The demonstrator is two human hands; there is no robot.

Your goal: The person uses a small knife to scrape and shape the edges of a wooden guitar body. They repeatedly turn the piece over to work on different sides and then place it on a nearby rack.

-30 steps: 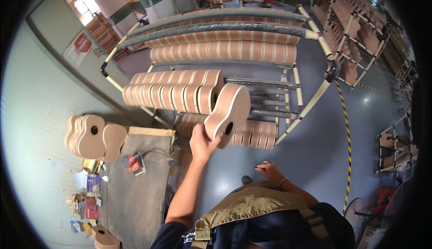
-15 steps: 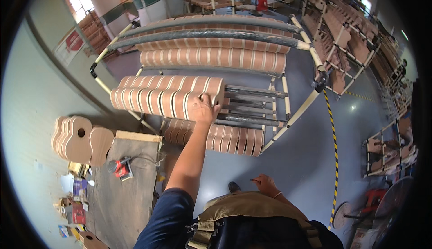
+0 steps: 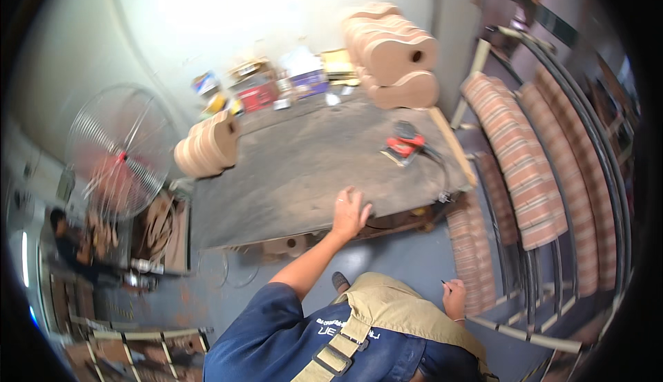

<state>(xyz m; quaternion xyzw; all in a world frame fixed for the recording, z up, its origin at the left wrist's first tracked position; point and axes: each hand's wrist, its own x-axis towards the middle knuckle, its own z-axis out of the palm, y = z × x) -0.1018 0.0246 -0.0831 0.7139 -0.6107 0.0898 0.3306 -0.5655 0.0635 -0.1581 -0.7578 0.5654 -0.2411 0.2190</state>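
Note:
My left hand (image 3: 351, 213) is over the front edge of a dark-topped workbench (image 3: 297, 168), its fingers apart and nothing in it. Whether it touches the top is hard to tell. Down by my right side, my right hand (image 3: 454, 300) is closed round a thin dark pencil-like stick (image 3: 446, 284). Beyond the left hand, a red and black power sander (image 3: 405, 141) lies on the bench with its cord. A stack of guitar-shaped wooden boards (image 3: 400, 57) with round holes stands at the bench's back right. A smaller stack of such boards (image 3: 207, 147) is at its left end.
On the right stands a pipe rack (image 3: 587, 116) loaded with rows of striped guitar-shaped pieces (image 3: 518, 161). Small boxes (image 3: 255, 92) line the wall behind the bench. A large fan (image 3: 123, 154) is at left, with another person (image 3: 72, 244) beyond it.
My view has swung left from the rack to the workbench. My left hand has come off the striped pieces on the rack and is now over the bench. The right hand stays closed.

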